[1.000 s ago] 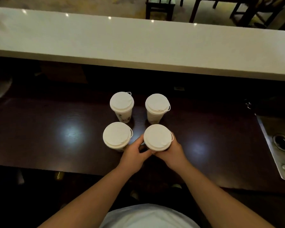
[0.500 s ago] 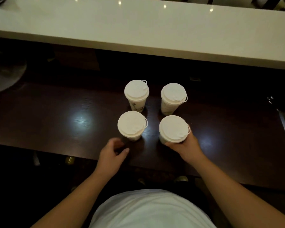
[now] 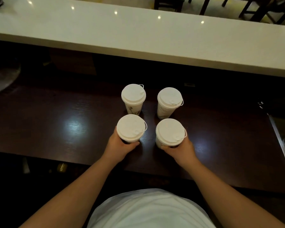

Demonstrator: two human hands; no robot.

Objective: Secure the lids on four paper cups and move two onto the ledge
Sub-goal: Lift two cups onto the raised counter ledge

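Hands grip low: left hand [image 3: 120, 145] holds one white-lidded paper cup [image 3: 131, 128]; right hand [image 3: 179, 148] holds another [image 3: 169, 131] near the tabletop's [image 3: 56, 125] front edge — thin walls likely crush, so squeeze lightly.

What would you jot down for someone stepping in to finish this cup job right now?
Left hand: grips the near left cup round its side.
Right hand: grips the near right cup the same way.
All four cups stand in a square on the dark counter; the far left cup and far right cup are untouched.
Done: a white lid sits on every cup; how firmly they are pressed on cannot be told.
Left: nothing is on the pale ledge yet. Likely next, lift the two gripped cups up onto it.
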